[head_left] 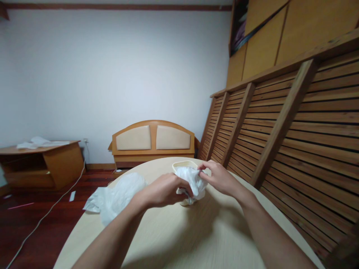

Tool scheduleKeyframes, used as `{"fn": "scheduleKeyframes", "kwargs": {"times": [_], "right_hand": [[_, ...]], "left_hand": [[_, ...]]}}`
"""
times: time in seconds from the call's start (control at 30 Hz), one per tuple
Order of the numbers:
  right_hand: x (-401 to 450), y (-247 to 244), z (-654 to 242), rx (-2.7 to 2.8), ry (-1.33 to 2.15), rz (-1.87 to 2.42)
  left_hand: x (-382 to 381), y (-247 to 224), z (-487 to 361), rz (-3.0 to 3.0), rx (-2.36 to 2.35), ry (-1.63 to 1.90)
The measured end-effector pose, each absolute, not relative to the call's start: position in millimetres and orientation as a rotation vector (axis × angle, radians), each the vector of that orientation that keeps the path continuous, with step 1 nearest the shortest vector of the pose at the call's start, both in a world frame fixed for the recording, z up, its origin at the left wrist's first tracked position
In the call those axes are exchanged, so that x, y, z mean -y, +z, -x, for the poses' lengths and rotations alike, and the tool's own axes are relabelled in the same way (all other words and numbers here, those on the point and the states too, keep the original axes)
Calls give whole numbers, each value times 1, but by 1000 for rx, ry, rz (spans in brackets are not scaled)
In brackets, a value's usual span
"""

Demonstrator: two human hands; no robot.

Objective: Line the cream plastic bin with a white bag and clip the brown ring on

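Between my two hands is a crumpled white plastic bag [193, 178], bunched over the near side of a cream-coloured container [183, 163]. The container stands on the round table [168, 239], and only its far rim and a bit of its base show. My left hand [171, 188] has its fingers closed on the bag's near left side. At the upper right of the bag, my right hand [214, 175] pinches the plastic between thumb and fingers. What lies inside the container is hidden by the bag.
Another white plastic bag [123, 192] lies on the table by my left forearm. Slatted wooden panels [280, 142] lean along the right side. Beyond the table stands a padded headboard [153, 138]. At left are a low wooden desk [61, 164] and a cable [56, 207] on the floor.
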State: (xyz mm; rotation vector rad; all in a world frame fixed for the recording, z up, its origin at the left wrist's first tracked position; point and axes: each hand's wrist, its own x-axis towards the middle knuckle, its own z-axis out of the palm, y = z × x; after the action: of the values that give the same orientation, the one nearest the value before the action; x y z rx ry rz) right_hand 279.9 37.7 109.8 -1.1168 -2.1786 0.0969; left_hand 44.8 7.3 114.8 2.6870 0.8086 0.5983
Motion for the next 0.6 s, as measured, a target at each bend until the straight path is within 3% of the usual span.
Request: {"fn": "scheduleKeyframes", "kwargs": {"times": [0.3, 0.6], "right_hand": [[-13, 134, -289, 1971, 150, 940], [6, 135, -266, 2234, 184, 712]], "left_hand": [[-15, 118, -45, -2283, -826, 1289], [-18, 112, -50, -2327, -679, 1340]]}}
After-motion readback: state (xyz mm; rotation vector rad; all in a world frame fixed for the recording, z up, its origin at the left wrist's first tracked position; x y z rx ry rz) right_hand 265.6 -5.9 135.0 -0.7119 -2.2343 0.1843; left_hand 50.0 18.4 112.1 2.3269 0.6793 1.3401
